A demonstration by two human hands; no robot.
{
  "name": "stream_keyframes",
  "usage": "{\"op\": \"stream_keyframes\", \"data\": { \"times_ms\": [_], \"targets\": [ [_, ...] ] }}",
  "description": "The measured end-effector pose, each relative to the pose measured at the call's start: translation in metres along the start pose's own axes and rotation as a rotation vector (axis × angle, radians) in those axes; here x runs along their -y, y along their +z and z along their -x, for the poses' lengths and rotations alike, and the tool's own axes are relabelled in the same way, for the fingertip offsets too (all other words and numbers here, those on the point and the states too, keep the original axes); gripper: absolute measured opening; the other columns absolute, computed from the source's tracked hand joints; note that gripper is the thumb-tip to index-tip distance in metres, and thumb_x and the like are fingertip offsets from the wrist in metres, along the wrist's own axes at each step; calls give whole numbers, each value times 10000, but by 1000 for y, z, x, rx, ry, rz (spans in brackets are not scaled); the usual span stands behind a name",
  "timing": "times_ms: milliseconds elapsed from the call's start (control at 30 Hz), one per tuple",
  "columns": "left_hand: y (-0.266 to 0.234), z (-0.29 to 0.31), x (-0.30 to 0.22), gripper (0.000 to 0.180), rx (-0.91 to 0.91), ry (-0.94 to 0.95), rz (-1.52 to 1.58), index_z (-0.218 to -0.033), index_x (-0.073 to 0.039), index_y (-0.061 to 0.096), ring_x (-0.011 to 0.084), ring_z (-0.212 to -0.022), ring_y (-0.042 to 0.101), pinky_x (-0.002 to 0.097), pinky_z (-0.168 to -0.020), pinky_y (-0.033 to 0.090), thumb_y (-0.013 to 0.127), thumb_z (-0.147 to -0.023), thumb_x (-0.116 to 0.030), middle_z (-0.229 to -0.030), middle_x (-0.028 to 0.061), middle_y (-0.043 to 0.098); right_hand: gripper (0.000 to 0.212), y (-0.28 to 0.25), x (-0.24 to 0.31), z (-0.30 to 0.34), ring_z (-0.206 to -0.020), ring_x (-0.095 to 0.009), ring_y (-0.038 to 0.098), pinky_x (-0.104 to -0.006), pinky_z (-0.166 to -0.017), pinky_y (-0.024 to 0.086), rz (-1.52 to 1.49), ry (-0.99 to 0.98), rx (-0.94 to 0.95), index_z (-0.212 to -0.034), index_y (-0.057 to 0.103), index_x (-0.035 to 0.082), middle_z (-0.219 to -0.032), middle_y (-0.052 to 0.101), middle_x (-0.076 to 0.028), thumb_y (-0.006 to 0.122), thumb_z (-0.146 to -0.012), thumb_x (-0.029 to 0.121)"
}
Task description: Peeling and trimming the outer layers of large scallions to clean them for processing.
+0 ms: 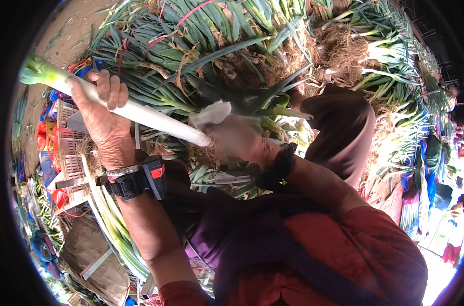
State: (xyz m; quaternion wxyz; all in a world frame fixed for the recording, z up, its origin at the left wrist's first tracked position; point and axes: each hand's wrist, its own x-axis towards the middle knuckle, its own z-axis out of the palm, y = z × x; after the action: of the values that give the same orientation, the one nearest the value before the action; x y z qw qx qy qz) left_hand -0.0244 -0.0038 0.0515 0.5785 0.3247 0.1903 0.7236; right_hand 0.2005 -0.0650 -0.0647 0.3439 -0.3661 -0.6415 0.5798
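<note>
My left hand [102,102] is closed around the white shaft of a leek [150,118], held slanting across the upper left. The leek's pale green end [35,71] points to the upper left, and its root end lies at my right hand [237,137]. That right hand is smeared by motion, so its fingers cannot be made out. A loose white piece of leek skin [214,113] is up against it, with blurred dark green leaves just beyond. A band with a black device [140,178] is strapped on my left wrist; a dark band [279,166] circles the right.
Bundles of leeks [201,46] with green leaves and tangled brown roots [341,53] are heaped ahead and to the right. A pale plastic crate [71,148] stands at the left, near several trimmed leeks [114,224] and brown cardboard [97,250]. My bent knee [344,127] is at right.
</note>
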Motion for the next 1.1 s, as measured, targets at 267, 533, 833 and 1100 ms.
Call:
{"op": "stream_keyframes", "data": {
  "times_ms": [267,533,833,1100],
  "targets": [
    [8,3,-5,293,397,-49,253,-870,-6,514,69,-362,305,221,-339,307,454,-967,-277,-515,-17,372,367,7,-15,-1,-946,-217,612,-325,-815,484,-725,123,70,-1154,533,12,-1047,617,-121,599,-814,132],
    [24,3,8,524,-365,54,-473,-1122,43,525,101,-526,368,237,-514,392,541,-903,-433,-621,6,399,333,6,8,-1,-933,-122,566,-283,-855,459,-168,91,-21,-1166,537,-56,-1023,628,-98,510,-834,-40],
    [-21,-4,-11,546,81,-104,88,-917,-13,517,71,-464,293,216,-393,270,499,-881,-558,-626,-17,373,298,18,-24,8,-733,-154,601,-314,-682,504,-372,78,125,-1049,583,-56,-834,632,-47,588,-849,164],
    [3,5,8,586,-168,-87,-204,-875,-13,535,83,-451,288,227,-412,248,443,-893,-591,-586,-17,358,358,20,38,19,-765,-370,612,-398,-645,476,478,-72,148,-1001,530,-73,-801,593,-234,667,-779,172]
  ]
}}
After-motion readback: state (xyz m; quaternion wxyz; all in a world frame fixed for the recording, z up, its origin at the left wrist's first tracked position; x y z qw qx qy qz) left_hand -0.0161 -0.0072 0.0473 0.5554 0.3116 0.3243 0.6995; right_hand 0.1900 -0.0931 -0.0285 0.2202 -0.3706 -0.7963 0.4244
